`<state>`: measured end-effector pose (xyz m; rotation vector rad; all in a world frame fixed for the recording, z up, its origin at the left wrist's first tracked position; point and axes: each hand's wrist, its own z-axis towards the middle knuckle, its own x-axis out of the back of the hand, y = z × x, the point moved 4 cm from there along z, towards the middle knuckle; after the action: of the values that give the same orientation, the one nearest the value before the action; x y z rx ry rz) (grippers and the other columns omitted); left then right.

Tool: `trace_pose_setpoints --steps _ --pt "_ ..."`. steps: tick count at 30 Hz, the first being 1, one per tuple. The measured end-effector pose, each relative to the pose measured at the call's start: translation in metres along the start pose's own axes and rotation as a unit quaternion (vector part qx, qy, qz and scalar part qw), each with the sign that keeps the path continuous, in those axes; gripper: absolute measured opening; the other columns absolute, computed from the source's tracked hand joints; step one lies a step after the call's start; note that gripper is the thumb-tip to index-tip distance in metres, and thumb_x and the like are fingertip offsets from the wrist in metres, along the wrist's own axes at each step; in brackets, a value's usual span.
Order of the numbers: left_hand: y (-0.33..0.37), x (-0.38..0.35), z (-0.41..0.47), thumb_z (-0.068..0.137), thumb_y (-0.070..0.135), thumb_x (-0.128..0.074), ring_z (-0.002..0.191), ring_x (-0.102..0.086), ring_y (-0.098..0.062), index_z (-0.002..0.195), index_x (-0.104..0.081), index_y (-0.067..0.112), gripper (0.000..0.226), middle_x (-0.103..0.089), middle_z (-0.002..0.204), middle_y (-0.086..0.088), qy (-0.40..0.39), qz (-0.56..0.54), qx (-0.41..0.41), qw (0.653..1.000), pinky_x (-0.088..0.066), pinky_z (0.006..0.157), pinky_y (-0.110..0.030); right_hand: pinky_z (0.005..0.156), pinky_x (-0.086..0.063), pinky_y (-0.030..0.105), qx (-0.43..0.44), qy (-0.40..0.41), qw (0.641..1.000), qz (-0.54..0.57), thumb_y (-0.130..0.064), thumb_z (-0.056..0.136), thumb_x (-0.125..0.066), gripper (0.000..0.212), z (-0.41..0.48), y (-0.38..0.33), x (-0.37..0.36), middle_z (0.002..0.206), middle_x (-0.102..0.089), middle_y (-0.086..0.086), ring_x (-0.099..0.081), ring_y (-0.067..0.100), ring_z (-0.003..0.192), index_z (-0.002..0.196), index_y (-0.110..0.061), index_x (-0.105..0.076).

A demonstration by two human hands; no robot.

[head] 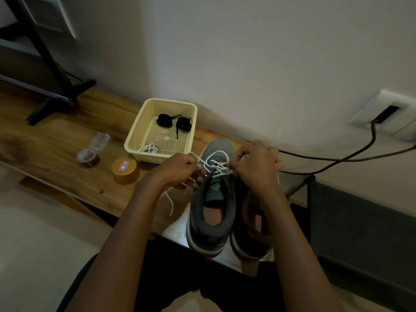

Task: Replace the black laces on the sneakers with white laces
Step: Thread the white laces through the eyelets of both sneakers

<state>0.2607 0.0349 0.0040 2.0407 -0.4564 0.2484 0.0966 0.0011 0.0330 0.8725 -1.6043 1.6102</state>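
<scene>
Laced sneaker (209,221): lower centre of frame, heel nearest the viewer, long axis running up-frame toward the wall; grey mesh upper, padded dark collar, pale rubber sole.
Second sneaker (249,235): touching its right side, parallel; lacing hidden under the forearm, could not be told.
Left hand (180,170): centre of frame, left of the eyelets, fingers curled and pinching one strand.
Right hand (254,165): right of the eyelets, pinching the other strand; both hands equally close to the shoe.
White lace (216,164): thin round cord, crossed between the hands over the tongue; a slack tail hung down left of the shoe.
Judgement: the next pull would run sideways, across the shoe's long axis.
Jar (125,168): round gold lid, left of centre on the wooden table (56,136).
Basket (137,124): cream perforated plastic, above centre, just beyond the left hand.
Spare white lace (148,149): coiled in the basket's near corner.
Black laces (164,120): two bundles at its far side.
</scene>
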Motion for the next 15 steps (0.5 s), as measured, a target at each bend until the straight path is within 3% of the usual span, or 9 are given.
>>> trace_pose_setpoints --steps 3,6,11,15 --pt "0.000 -0.005 0.003 0.096 0.014 -0.051 0.067 -0.061 -0.014 0.083 -0.062 0.017 0.017 -0.065 0.084 -0.005 0.001 0.028 0.000 1.000 -0.041 0.063 -0.025 0.094 -0.028 0.039 -0.053 -0.006 0.999 -0.007 -0.025 0.081 -0.063 0.011 0.000 0.013 0.009 0.084 -0.056 -0.002 -0.035 0.030 0.118 0.072 -0.018 -0.065" --pt "0.000 -0.007 0.004 0.092 0.012 -0.058 0.068 -0.060 -0.014 0.077 -0.061 0.018 0.016 -0.065 0.088 -0.009 0.013 0.052 -0.003 0.999 -0.042 0.059 -0.024 0.099 -0.023 0.041 -0.040 -0.059 0.997 -0.033 -0.035 0.079 -0.068 0.024 -0.008 0.011 0.006 0.071 -0.045 -0.011 -0.033 0.027 0.121 0.063 -0.022 -0.058" --pt "0.001 -0.006 0.006 0.091 0.007 -0.058 0.067 -0.058 -0.018 0.071 -0.057 0.015 0.021 -0.061 0.079 -0.009 0.025 0.048 -0.014 0.998 -0.042 0.057 -0.025 0.110 -0.016 0.051 -0.011 -0.096 0.991 -0.088 -0.044 0.077 -0.071 0.024 -0.013 0.004 -0.008 0.102 -0.061 0.002 -0.030 0.029 0.128 0.076 -0.021 -0.063" --pt "-0.002 0.000 0.005 0.097 0.006 -0.046 0.064 -0.064 -0.018 0.078 -0.049 0.015 0.022 -0.066 0.076 -0.007 0.031 -0.032 -0.006 0.999 -0.041 0.059 -0.026 0.104 -0.016 0.050 -0.001 -0.093 0.992 -0.084 -0.041 0.076 -0.072 0.024 -0.011 0.003 -0.015 0.104 -0.061 0.001 -0.031 0.031 0.126 0.074 -0.017 -0.065"
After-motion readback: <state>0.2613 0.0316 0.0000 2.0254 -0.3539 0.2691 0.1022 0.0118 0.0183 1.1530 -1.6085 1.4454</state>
